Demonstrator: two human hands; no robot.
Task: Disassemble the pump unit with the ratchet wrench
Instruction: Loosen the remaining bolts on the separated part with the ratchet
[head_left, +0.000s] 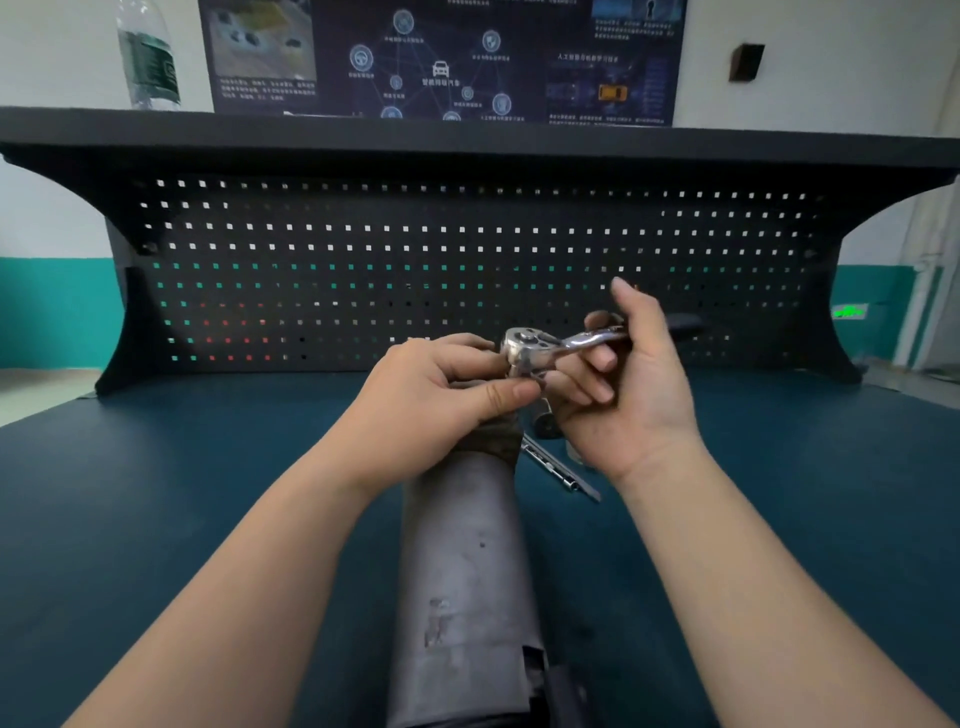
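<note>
Soft, even room light is falling from above; shadows are staying faint. Wide-angle lens is bowing the shelf (467, 137) toward both edges. Ratchet head (530, 345) is catching glare. Water bottle (148, 57) is looking blurred.

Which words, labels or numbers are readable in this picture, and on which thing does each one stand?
None can be read.
Poster: Chinese captions, too small and blurred.
Bottle: green label, blurred.
Green sign on the right wall: blurred.
Ratchet wrench, pump unit: no marking visible.
</note>
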